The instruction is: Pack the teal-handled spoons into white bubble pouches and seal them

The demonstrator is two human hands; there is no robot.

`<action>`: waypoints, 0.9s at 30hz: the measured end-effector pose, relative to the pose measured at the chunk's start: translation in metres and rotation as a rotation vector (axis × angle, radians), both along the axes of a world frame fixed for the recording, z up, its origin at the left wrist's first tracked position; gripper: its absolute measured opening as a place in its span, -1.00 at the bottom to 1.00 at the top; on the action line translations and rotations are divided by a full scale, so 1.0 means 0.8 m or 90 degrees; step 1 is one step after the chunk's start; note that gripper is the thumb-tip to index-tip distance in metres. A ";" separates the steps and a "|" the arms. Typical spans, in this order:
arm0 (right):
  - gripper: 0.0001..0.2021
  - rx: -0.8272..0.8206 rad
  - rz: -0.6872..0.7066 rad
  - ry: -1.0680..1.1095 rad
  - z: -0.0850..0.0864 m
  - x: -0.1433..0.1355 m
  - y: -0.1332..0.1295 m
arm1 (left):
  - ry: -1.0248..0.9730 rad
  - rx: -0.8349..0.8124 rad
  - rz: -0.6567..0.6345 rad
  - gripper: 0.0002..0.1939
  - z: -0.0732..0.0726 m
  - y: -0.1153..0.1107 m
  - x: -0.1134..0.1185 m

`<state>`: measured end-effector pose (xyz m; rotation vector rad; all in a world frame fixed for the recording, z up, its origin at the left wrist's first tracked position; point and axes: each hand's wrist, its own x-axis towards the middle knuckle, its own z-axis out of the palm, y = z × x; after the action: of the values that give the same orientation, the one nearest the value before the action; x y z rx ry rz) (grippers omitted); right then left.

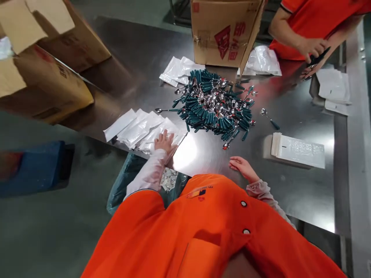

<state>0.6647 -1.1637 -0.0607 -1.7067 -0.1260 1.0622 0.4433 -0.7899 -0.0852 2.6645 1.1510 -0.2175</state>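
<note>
My left hand (164,143) lies with spread fingers on the nearest of several white plastic packets (142,127), which overlap in a row along the table's front edge. My right hand (242,167) hovers over or rests on the metal table, its fingers loosely stretched out and nothing seen in them. Beyond both hands spreads a big heap of spoons (214,102) with dark green handles and shiny bowls. One loose spoon (230,139) lies just above my right hand, and another spoon (270,118) sits apart to the right.
A stack of white bags (301,150) is at right; more white packets (179,70) lie behind the heap. Cardboard boxes (223,34) stand at the back and left. A co-worker in orange (315,27) holds a dark object at back right. A lined bin (121,181) is below the front edge.
</note>
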 end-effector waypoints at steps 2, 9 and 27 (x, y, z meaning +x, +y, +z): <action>-0.64 0.000 -0.030 -0.051 -0.004 -0.001 -0.004 | -0.071 0.060 0.026 -0.20 0.007 0.002 -0.022; -0.78 0.024 0.125 -0.481 0.016 0.080 0.079 | -0.111 0.106 0.181 -0.56 -0.026 -0.065 -0.148; -0.54 -0.077 0.942 -1.038 0.029 0.241 0.449 | -0.241 0.047 0.418 -0.64 -0.086 -0.142 -0.157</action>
<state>0.8577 -0.8042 -0.0372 -2.0482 -2.6238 0.1709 0.3177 -0.9034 -0.1538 2.0916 1.8100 0.4258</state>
